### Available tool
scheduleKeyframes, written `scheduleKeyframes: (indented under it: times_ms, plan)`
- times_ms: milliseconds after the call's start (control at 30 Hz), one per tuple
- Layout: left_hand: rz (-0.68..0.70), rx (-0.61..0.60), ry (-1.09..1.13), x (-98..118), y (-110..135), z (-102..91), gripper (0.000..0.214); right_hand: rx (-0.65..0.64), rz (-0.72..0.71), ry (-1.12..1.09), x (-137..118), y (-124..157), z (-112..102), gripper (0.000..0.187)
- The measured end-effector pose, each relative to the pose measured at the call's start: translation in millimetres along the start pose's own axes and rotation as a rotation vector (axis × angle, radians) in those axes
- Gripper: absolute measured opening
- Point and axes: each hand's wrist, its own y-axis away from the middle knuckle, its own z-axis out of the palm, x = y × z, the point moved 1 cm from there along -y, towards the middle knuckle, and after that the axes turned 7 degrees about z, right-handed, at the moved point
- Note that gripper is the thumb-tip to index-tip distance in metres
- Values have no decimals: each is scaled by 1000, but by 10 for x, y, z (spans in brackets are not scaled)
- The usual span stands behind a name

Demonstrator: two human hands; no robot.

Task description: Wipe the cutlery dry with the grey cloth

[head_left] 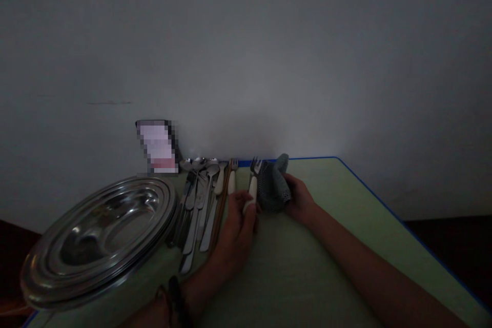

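Note:
My left hand (236, 230) rests on the green table with its fingers closed round the white handle of a small fork (252, 184), whose tines point away from me. Just to its right, my right hand (300, 200) grips a bunched grey-blue cloth (273, 187) that touches the fork near its neck. A dark band sits on my left wrist.
A row of spoons, knives, a fork and chopsticks (203, 200) lies left of my hands. A stack of shiny metal plates (100, 236) fills the near left. A blurred-out object (158, 146) leans on the wall. The blue-edged table (346, 205) meets a pale wall.

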Motion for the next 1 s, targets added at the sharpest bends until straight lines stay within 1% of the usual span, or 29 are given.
scheduleKeyframes:
  times_ms: [133, 233, 333, 500, 567, 633, 700, 833, 933, 1000]
  plan:
    - [-10, -86, -124, 43, 16, -2, 10, -39, 51, 83, 33, 3, -3, 24]
    - [2, -85, -123, 55, 25, 7, 10, -88, 26, 122, 28, 1, 11, 26]
    - [16, -94, -132, 56, 25, 7, 10, -77, -13, 159, 10, 15, 26, 29]
    - [-3, -279, -225, 79, 36, -9, 13, -89, 7, 252, 22, 45, -10, 30]
    - [-4, -306, -248, 87, 45, -8, 14, -85, -17, 291, 37, 49, -44, 24]
    - [-9, -292, -232, 88, 50, 2, 14, -72, -75, 320, 48, 47, -69, 18]
    - [-23, -261, -184, 88, 47, 14, 18, -75, -101, 312, 53, 41, -74, 18]
    - [-48, -162, -151, 89, 20, 10, 29, -106, 7, 236, 44, 27, -41, 25]
    - [-90, -31, -209, 64, 2, -30, 33, -105, 11, 240, 35, 29, -36, 28]
    - [-87, 68, -229, 37, -9, -63, 34, -97, 1, 260, 49, 30, -53, 27]
